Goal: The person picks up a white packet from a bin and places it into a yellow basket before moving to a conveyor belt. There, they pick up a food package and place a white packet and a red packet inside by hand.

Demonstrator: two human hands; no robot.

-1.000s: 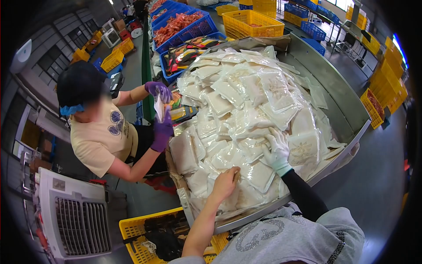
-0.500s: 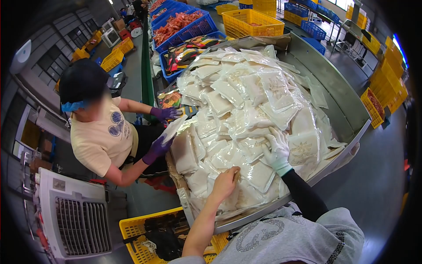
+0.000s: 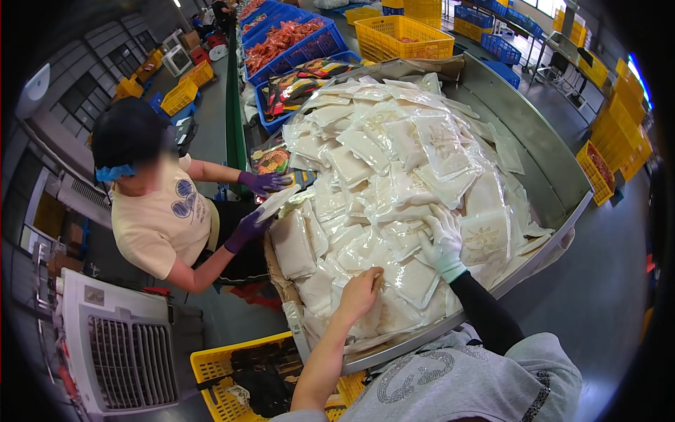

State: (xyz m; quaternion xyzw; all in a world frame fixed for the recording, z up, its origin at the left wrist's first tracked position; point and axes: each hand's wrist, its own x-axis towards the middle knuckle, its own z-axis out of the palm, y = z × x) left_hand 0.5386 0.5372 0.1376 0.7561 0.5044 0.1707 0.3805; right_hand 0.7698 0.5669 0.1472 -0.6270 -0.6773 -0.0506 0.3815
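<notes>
Left hand (image 3: 361,295): curled on packets (image 3: 344,165), hold indeterminable. Right hand (image 3: 444,244): lay loosely spread, inside tray (image 3: 404,346)'s near rim.

No legible text, labels, brands, numbers or signs.

**White packets heaped high across the metal bench!**

And here we are at the bench (image 3: 524,105), grey metal with raised walls, and we've got white packets (image 3: 351,165) everywhere! We see them overlapping in clear, shiny wrapping, some flat, others tilted, mounded through the middle. Over on our right, one lone packet (image 3: 508,152) leans out towards the sloping wall. Down our left side, we spot crumpled brown lining (image 3: 275,271) tucked along the edge, right beside the pile!
</notes>
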